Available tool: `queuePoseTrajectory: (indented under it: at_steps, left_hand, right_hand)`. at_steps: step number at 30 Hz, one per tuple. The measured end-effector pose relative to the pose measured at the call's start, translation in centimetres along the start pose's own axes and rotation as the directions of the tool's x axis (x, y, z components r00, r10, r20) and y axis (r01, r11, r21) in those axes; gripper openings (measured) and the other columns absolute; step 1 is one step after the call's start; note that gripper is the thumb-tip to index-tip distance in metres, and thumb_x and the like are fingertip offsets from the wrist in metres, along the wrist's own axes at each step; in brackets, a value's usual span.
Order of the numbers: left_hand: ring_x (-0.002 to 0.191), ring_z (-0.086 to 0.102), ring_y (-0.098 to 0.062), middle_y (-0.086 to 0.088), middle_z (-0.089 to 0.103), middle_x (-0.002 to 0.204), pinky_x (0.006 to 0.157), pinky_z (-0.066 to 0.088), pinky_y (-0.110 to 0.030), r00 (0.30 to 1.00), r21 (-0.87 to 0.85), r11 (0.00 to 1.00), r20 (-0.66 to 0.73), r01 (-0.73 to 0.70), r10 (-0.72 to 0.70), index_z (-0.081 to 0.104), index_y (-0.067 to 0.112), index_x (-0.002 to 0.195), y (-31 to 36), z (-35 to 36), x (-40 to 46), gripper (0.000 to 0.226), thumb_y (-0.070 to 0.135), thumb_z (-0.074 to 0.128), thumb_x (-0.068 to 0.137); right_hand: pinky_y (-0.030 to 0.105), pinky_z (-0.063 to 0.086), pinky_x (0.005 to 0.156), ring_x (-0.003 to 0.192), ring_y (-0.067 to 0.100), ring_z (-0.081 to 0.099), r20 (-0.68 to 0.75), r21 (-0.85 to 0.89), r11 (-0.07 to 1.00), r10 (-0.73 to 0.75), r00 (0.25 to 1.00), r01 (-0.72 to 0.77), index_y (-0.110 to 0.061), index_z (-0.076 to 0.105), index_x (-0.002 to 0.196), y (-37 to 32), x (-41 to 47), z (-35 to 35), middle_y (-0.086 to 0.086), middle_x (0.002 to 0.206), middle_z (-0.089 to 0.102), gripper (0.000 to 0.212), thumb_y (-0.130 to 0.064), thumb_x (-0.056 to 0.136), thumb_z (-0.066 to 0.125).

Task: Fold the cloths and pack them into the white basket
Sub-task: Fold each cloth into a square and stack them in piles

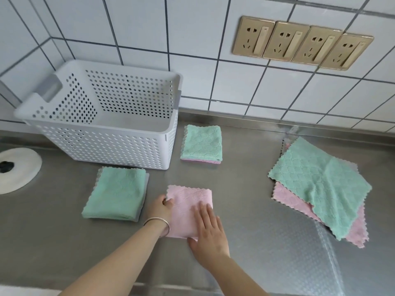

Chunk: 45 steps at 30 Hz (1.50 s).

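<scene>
A folded pink cloth (186,208) lies on the steel counter in front of me. My left hand (161,208) pinches its left edge with curled fingers. My right hand (208,229) presses flat on its right half, fingers straight. A folded green cloth (116,193) lies to the left. Another folded green cloth on a pink one (202,144) sits beside the white basket (106,144), which stands at the back left and shows nothing inside. Unfolded green (318,180) and pink (286,196) cloths are stacked at the right.
The counter (245,178) meets a tiled wall carrying a row of gold sockets (301,42). A round white object with a dark centre (16,169) sits at the far left. A patterned clear sheet (299,253) covers the counter's right part.
</scene>
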<state>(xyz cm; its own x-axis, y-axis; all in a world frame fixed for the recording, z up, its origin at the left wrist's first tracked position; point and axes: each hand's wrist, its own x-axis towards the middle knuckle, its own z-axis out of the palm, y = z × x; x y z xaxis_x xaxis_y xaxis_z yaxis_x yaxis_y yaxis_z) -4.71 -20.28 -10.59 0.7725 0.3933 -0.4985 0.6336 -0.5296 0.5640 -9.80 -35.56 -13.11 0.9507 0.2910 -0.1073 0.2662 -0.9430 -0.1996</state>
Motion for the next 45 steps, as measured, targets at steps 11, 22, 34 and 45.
queuePoseTrajectory:
  at_steps: [11,22,34,45]
  left_hand:
    - [0.106,0.056,-0.029,-0.008,0.057,0.114,0.081,0.046,-0.035,0.981,0.136,0.990,-0.195,0.044,-0.017,0.056,0.019,0.103,-1.1,0.9,-0.4,0.034,0.045,0.056,0.082]
    - [0.104,0.052,-0.029,-0.008,0.057,0.113,0.083,0.045,-0.034,0.987,0.251,0.967,-0.161,0.047,-0.007,0.062,0.013,0.099,-0.2,1.6,-0.7,0.040,0.048,0.058,0.080]
    - [0.104,0.057,-0.030,-0.008,0.061,0.118,0.084,0.043,-0.033,0.960,-0.261,0.936,-0.212,-0.237,0.184,0.047,0.016,0.127,15.9,-1.9,5.9,0.040,0.024,0.050,0.088]
    - [0.111,0.059,-0.028,-0.010,0.057,0.129,0.090,0.046,-0.034,0.978,-0.140,0.989,-0.209,-0.046,0.016,0.040,0.016,0.133,15.8,1.4,14.1,0.048,0.014,0.052,0.087]
  right_hand:
    - [0.039,0.030,0.095,0.133,0.025,0.031,0.034,0.029,0.998,0.051,0.998,-0.052,-0.010,0.045,0.128,-0.4,0.0,0.7,0.007,0.133,0.056,0.081,-0.062,0.066,0.041]
    - [0.027,0.042,0.066,0.074,0.016,0.051,0.499,0.553,0.458,0.487,0.717,-0.696,-0.016,0.051,0.083,1.8,3.6,-3.5,-0.002,0.080,0.056,0.018,-0.033,0.088,0.048]
    - [0.023,0.032,0.052,0.061,0.009,0.044,0.236,0.829,0.325,0.533,0.812,-0.455,-0.011,0.051,0.086,7.1,18.4,-12.9,-0.005,0.071,0.048,0.023,-0.034,0.090,0.051]
    - [0.026,0.036,0.069,0.084,0.020,0.049,0.402,0.754,0.250,0.556,0.728,-0.607,-0.010,0.051,0.110,8.0,24.5,-8.6,0.001,0.093,0.052,0.026,-0.028,0.091,0.050]
